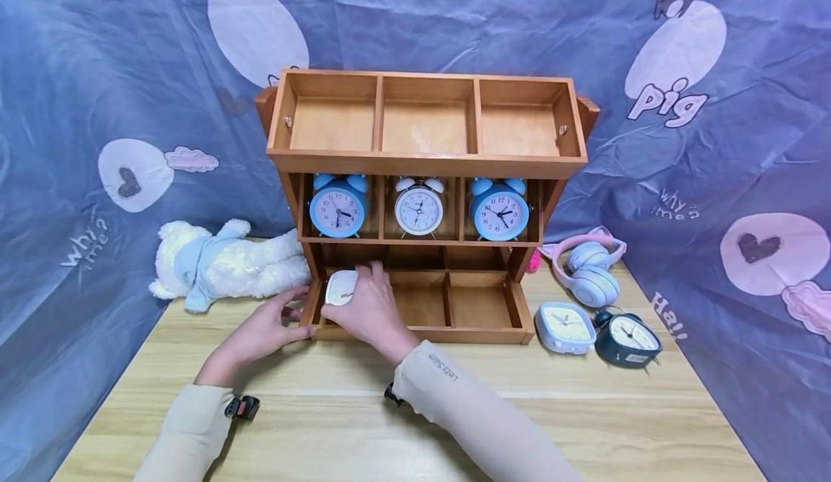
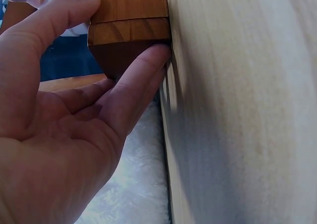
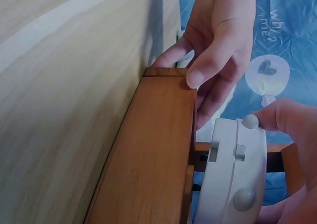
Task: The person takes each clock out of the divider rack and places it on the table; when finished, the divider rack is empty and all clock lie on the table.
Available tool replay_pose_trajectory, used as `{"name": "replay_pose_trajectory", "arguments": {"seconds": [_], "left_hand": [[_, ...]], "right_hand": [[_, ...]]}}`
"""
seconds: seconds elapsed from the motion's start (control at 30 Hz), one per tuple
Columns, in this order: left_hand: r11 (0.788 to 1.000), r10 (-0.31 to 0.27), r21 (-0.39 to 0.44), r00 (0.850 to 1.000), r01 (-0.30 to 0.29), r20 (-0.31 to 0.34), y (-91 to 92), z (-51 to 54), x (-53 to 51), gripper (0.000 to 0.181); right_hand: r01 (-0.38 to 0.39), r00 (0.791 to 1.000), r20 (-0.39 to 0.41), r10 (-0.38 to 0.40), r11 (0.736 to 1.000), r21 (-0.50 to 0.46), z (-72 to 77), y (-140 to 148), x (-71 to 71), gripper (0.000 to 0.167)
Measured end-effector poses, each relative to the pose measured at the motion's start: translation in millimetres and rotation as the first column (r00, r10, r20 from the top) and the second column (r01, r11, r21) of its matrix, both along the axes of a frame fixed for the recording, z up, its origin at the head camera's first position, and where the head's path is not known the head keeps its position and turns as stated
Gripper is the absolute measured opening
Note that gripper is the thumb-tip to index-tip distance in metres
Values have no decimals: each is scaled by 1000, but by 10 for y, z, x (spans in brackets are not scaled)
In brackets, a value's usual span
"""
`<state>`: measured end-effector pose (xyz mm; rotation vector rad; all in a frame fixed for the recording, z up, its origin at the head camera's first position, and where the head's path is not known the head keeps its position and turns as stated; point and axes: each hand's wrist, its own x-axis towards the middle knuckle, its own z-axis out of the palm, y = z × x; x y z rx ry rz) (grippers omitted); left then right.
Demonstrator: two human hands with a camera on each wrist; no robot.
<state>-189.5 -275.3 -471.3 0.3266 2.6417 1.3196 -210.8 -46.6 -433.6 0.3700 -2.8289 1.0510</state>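
Observation:
In the head view a white square clock (image 1: 341, 288) is at the bottom-left compartment of the wooden shelf (image 1: 415, 335). My right hand (image 1: 373, 307) grips it; in the right wrist view the thumb and fingers (image 3: 292, 120) hold the white clock (image 3: 233, 169) from two sides, above the shelf's front board (image 3: 148, 149). At the shelf's lower left corner is my left hand (image 1: 262, 329), its fingers and thumb round the corner of the wood (image 2: 130, 31) in the left wrist view. Blue clocks (image 1: 337, 210) (image 1: 499, 211) and a white clock (image 1: 418, 210) stand in the middle row.
A white plush toy (image 1: 227, 262) lies left of the shelf. On the right are headphones (image 1: 592, 273), a pale blue square clock (image 1: 565, 327) and a dark green clock (image 1: 627, 339). The upper tray (image 1: 422, 164) overhangs the middle row. Patterned blue cloth (image 1: 454, 20) hangs behind.

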Motion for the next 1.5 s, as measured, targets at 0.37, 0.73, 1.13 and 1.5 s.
{"name": "replay_pose_trajectory", "arguments": {"seconds": [0.37, 0.73, 1.13, 1.5], "left_hand": [[1000, -8, -12, 999, 8, -35, 1, -20, -19, 90], [999, -11, -38, 999, 9, -48, -15, -25, -14, 88], [999, -6, -34, 999, 4, -54, -11, -21, -22, 92], [999, -13, -51, 997, 9, -74, -15, -32, -15, 88]], "right_hand": [[-44, 999, -14, 44, 999, -13, 16, 63, 103, 91], [-85, 996, 11, 85, 996, -24, 49, 130, 266, 98], [-113, 994, 1, 113, 993, -13, 50, 161, 490, 93], [-152, 988, 39, 152, 988, -12, 18, 181, 695, 93]]}}
